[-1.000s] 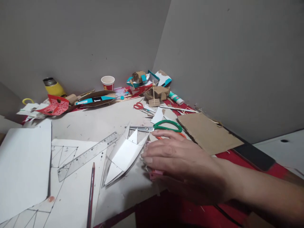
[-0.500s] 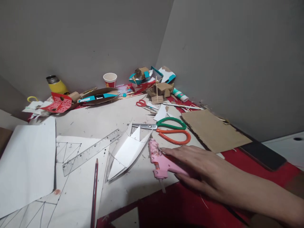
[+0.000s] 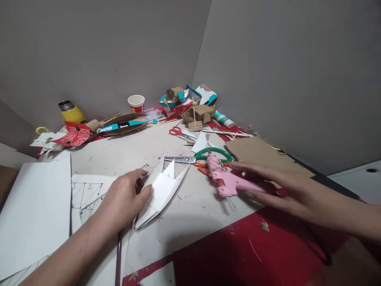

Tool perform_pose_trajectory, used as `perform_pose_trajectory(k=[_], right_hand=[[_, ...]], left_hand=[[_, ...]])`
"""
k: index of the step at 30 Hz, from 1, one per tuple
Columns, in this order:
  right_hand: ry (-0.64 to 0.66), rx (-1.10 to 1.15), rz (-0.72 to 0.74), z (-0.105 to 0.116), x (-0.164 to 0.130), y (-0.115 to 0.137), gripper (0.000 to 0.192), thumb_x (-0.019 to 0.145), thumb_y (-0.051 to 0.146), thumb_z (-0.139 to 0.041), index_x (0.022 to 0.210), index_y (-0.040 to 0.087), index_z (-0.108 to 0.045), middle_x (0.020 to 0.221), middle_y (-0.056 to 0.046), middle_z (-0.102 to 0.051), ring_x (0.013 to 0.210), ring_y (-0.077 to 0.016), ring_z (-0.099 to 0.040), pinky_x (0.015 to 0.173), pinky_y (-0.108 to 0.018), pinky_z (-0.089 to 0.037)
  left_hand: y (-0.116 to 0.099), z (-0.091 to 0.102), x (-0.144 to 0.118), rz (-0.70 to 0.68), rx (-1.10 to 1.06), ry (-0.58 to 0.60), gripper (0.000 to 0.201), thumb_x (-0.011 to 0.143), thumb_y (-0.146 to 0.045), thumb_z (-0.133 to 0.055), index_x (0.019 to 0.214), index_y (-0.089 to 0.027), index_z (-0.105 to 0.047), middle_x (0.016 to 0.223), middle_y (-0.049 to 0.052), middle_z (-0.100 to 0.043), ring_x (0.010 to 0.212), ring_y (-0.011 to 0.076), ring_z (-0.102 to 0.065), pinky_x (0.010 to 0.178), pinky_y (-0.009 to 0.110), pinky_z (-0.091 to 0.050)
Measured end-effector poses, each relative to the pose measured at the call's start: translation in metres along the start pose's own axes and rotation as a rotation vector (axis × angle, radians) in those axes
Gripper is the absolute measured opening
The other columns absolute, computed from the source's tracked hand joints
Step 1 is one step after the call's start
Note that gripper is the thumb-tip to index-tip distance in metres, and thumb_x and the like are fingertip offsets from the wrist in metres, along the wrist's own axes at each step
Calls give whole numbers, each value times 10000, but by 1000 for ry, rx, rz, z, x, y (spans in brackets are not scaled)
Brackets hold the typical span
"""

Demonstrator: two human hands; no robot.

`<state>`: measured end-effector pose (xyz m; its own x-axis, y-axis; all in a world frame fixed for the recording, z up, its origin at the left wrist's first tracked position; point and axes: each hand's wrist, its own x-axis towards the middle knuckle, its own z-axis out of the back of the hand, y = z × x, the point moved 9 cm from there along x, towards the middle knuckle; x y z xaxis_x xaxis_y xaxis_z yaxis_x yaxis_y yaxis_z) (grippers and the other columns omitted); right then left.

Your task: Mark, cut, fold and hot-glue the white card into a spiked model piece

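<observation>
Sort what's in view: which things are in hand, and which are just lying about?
In hand: folded white paper boat under left hand; pink glue gun at right hand.
Lying about: green-and-orange scissors, red scissors, paper cup, yellow flask, cardboard sheet.

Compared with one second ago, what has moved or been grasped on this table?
The right hand has taken hold of the pink glue gun and moved it right, its nozzle now over the green and orange scissors. The left hand has come into view and touches the folded white paper boat. Boat, scissors and brown cardboard sheet stayed put.
</observation>
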<state>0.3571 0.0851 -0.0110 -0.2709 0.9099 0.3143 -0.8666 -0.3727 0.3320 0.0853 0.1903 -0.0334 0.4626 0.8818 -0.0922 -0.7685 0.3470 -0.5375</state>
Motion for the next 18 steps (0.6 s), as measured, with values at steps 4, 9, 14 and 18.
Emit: perform_pose_trajectory(k=[4,9,14,18], right_hand=[[138,-37,70,-20,15,-11,457,948,285,-504,1402,248,-457,1300,-126,-623,1096,-282,-649,847,-396,-574],[-19,20,-40,-6,34,10,297,943,334,-491,1134,162,-639,981,-136,-706,819,-236,-674,669,-356,-549],[314,381,-282,-57,43,43,324,948,383,-482,880,134,-678,670,-29,-633,591,-136,-554,517,-243,-410],[408,486,-405,-84,50,50,308,897,431,-552,901,134,-635,603,24,-562,522,-108,-493,461,-217,-328]], left_hand=[[-5,-11,-5,-32,-5,28,282,811,-172,-458,993,-185,-674,729,14,-674,655,198,-624,614,310,-444],[-9,-17,-12,-41,-41,43,450,796,-156,-432,1215,-159,-596,635,-34,-595,568,167,-577,552,272,-437],[-14,-38,-23,-23,-128,118,767,750,-178,-441,1494,-141,-260,647,-51,-602,565,165,-586,540,267,-457],[-22,-55,-31,12,-258,195,868,753,-186,-435,1538,-123,-69,610,-57,-625,551,167,-596,527,263,-463]])
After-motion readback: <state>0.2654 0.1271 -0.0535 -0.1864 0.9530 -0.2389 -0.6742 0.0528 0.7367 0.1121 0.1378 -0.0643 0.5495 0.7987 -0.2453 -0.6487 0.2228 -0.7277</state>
